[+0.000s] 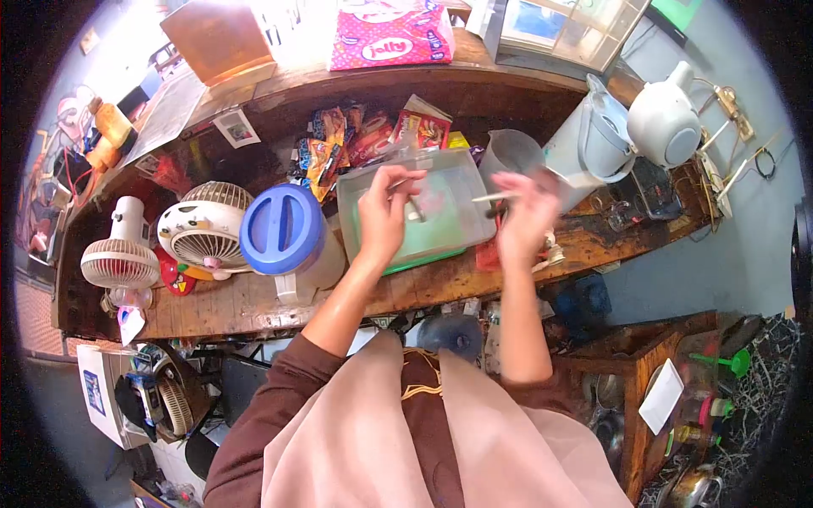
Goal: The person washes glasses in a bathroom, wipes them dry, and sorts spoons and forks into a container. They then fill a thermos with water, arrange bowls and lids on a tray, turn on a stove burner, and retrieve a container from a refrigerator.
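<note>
Over one tub (461,241), right hand (525,222) clamps one stick (489,197); hold of left hand (384,214) unclear.

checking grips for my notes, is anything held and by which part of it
The right hand holds a thin pale stick toward its right end, the left end free. Whether the left hand holds anything cannot be told.

A worn wooden counter (195,317) runs from nine to three o'clock, its brown surface scuffed and stained. A clear plastic box (356,212) with green at its base sits at the centre. A blue-lidded jug (275,229) stands just beside it at eight o'clock, with two fans (203,229) beyond at nine. Snack packets (326,152) lie from eleven to twelve; a clear container (512,154) and pale blue pitcher (584,140) stand at two.
</note>
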{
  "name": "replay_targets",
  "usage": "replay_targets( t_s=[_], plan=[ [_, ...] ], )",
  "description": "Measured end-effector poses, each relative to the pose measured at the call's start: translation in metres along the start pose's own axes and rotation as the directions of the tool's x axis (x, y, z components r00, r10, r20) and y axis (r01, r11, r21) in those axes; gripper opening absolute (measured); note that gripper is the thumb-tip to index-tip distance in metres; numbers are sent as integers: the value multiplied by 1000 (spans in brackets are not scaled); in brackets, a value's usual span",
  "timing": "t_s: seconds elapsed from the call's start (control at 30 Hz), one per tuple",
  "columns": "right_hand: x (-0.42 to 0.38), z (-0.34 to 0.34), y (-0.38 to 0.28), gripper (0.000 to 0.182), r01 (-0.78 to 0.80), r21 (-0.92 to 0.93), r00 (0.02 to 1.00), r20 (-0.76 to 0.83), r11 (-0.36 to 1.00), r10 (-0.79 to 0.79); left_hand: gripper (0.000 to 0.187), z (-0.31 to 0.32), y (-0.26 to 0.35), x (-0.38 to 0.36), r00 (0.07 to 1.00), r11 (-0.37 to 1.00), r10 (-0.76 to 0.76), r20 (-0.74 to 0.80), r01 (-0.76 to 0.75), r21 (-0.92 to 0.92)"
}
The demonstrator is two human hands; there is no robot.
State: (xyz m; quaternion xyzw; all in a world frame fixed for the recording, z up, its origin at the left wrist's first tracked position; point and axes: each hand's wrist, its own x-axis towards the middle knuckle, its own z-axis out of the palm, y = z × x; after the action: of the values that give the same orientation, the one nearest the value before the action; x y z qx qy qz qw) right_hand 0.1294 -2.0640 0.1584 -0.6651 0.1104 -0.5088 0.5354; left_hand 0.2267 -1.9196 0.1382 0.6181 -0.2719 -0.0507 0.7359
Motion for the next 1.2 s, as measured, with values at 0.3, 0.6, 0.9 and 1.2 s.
replay_targets(
  t_s=[0.3, 0.6, 0.9, 1.2],
  plan=[
    [-21, -83, 47, 24, 102, -344, 931, -298, 933, -212, 16, 123, 33, 19, 890, 929, 371, 265, -356, -103],
    [-38, -103, 40, 16, -93, -507, 989, -144, 857, 22, 26, 132, -27, 4, 669, 704, 77, 739, -562, 435],
    [-47, -111, 21, 54, -191, -596, 981, -151, 780, 124, 33, 113, -45, -81, 997, 999, -30, 67, 31, -15],
    [-92, -101, 119, 76, -448, -263, 894, -116, 854, 433, 55, 139, -97, -98, 683, 700, -561, 467, 693, -172]
  ],
)
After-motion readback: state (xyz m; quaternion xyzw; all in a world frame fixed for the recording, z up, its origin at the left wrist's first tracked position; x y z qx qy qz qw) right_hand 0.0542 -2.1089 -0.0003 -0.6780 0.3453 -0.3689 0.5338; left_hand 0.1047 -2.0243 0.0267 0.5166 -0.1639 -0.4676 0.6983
